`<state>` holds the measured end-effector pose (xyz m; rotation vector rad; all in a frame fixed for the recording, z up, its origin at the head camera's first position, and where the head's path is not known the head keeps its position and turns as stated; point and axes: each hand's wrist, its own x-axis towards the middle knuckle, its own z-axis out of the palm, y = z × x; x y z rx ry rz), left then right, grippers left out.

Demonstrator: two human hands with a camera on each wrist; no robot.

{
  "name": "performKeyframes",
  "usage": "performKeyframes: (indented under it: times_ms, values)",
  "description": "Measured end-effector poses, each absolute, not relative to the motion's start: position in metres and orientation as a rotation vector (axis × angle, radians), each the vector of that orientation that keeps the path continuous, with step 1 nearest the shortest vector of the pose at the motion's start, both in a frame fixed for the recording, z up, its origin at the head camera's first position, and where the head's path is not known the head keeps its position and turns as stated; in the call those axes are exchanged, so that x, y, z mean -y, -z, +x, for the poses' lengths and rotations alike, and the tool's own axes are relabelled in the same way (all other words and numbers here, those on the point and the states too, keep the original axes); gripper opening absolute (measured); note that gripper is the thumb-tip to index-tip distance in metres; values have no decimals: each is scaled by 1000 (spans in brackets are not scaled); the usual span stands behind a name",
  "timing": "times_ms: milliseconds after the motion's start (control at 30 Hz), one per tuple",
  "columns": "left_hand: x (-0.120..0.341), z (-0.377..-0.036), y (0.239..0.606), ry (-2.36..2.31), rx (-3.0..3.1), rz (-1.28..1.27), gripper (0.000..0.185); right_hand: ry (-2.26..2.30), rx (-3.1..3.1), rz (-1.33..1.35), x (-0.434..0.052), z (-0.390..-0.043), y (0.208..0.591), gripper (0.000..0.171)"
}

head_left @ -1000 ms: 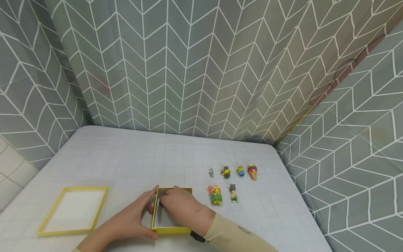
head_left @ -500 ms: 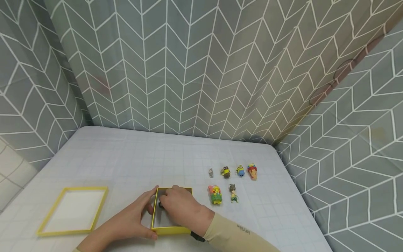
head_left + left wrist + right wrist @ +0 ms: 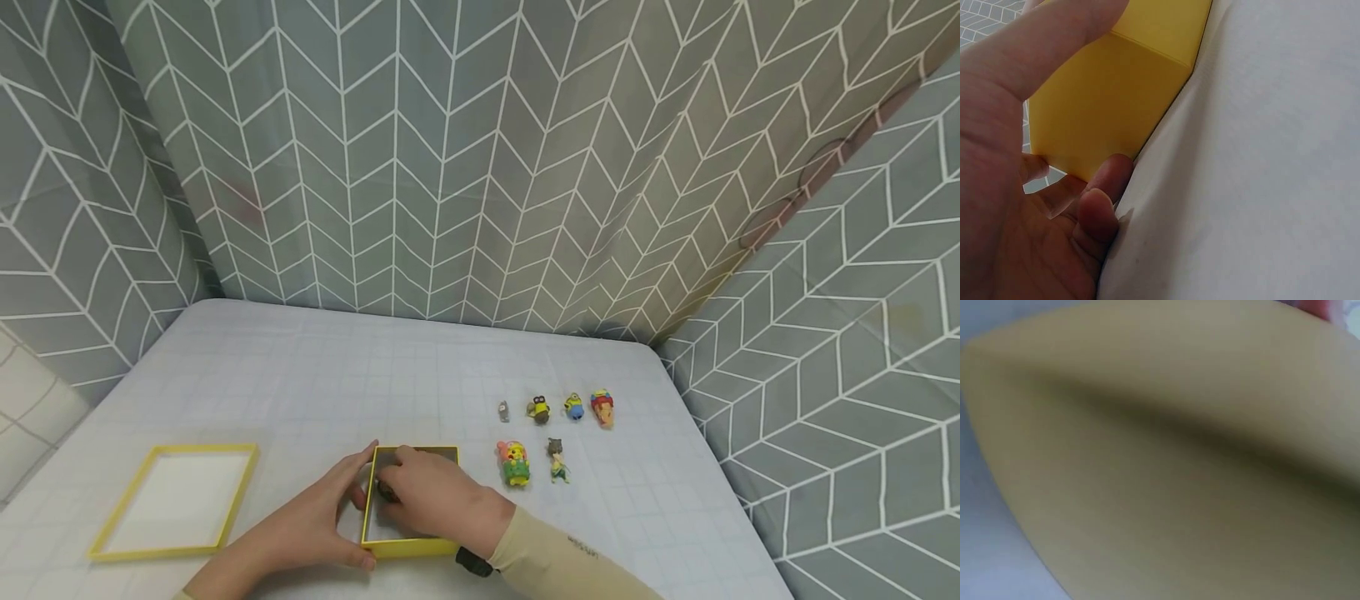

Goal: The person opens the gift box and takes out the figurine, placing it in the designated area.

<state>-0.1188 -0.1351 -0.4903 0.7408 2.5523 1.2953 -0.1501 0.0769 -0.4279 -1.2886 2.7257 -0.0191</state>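
A small yellow box (image 3: 408, 547) stands open near the table's front edge. My left hand (image 3: 352, 512) grips its left wall, thumb at the far corner and fingers at the near one. In the left wrist view the box's yellow wall (image 3: 1116, 94) sits between my thumb and curled fingers (image 3: 1100, 206). My right hand (image 3: 392, 490) reaches down into the box and pinches a small dark figure (image 3: 386, 492), mostly hidden by the fingers. The right wrist view shows only my beige sleeve (image 3: 1160, 456).
The box's yellow-rimmed lid (image 3: 202, 448) lies flat to the left. Right of the box lie several small toy figures: a pink and green one (image 3: 514, 463), a grey-green one (image 3: 557, 460), and a row behind them (image 3: 573, 406). Patterned curtains enclose the table.
My right hand's fingers have sunk slightly lower into the box with the dark figure. The left hand, lid and loose figures have not moved.
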Motion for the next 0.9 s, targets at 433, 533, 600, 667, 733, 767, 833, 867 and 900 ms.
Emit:
performKeyframes:
  times_ms: [433,533,600,667,733,767,833,867,900]
  values:
    - [134,-120,486,-1333,-2558,811,133,222,-2542,-1202,-80,-159,421,29]
    - [134,-120,486,-1334,-2568,813,133,213,-2531,-1176,-80,-160,419,43]
    - [134,-120,486,-1331,-2569,811,133,216,-2522,-1144,-80,-161,419,52]
    - [134,-121,486,-1328,-2567,809,133,224,-2519,-1114,-81,-161,418,56]
    - [134,-120,486,-1330,-2559,808,133,236,-2522,-1100,-82,-161,418,56]
    - [134,-120,486,-1332,-2553,807,132,240,-2528,-1099,-83,-161,417,55]
    - [134,-120,487,-1332,-2549,805,132,251,-2544,-1101,-85,-161,416,55]
    - [135,-120,487,-1334,-2545,803,132,266,-2551,-1106,-87,-161,416,56]
    - [135,-120,487,-1335,-2541,799,132,287,-2559,-1114,-89,-161,415,58]
